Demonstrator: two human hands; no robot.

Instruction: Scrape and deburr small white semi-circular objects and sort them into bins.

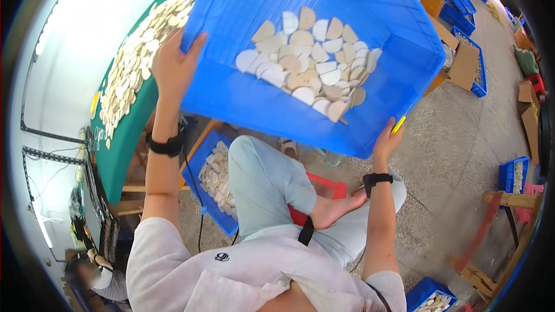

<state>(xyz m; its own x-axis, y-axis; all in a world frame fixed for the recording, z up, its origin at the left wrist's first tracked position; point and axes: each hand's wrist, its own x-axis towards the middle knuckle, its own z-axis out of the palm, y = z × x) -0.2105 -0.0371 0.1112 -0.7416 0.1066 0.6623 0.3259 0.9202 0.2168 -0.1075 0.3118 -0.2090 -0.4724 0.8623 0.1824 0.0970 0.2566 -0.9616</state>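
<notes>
A large blue plastic bin [407, 60] is held up in front of me, tilted so that its inside shows. Flat half-round pieces [318, 60], white and tan, lie heaped inside it. My left hand [173, 62] is closed on the bin's left rim. My right hand [386, 141] grips the near right corner from below; most of its fingers are hidden behind the bin. A slim yellow object [399, 125] shows at the right fingertips, its kind unclear. Both wrists wear black bands.
On the left stands a green-topped table [130, 138] covered with similar pale pieces [134, 60]. Another blue bin [199, 188] of pieces sits by my left knee. I sit near a red stool [326, 184]. More bins and a cardboard box [464, 65] stand on the right; another person [107, 274] is at lower left.
</notes>
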